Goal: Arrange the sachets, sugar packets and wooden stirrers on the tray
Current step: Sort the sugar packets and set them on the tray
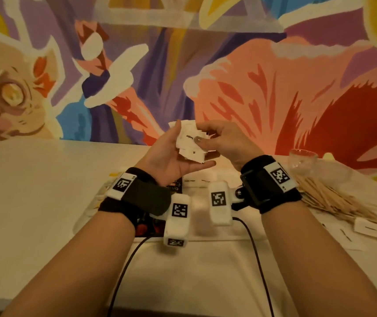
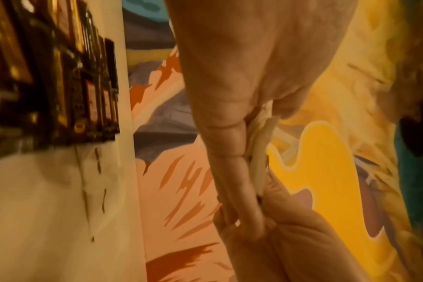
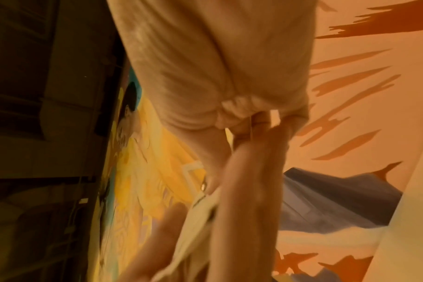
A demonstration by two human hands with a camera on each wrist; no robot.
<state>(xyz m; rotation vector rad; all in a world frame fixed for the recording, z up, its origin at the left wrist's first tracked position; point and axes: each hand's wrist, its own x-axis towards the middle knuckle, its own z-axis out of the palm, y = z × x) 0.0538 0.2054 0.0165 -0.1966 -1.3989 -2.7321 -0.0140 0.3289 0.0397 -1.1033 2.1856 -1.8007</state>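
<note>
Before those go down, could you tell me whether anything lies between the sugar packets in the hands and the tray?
Only the wrists and their cameras. The left hand and right hand hold the sugar packets above the tray, hiding its far part.

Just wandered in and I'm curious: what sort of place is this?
Probably a café or coffee bar. A colourful mural fills the wall, wooden stirrers are piled on the table, and both hands hold sugar packets.

The sugar packets (image 1: 188, 143) are white with small black print. Right of them, the wooden stirrers (image 1: 327, 197) are pale tan. Behind them, the wall mural (image 1: 251, 83) mixes orange, red, purple, blue and yellow.
</note>
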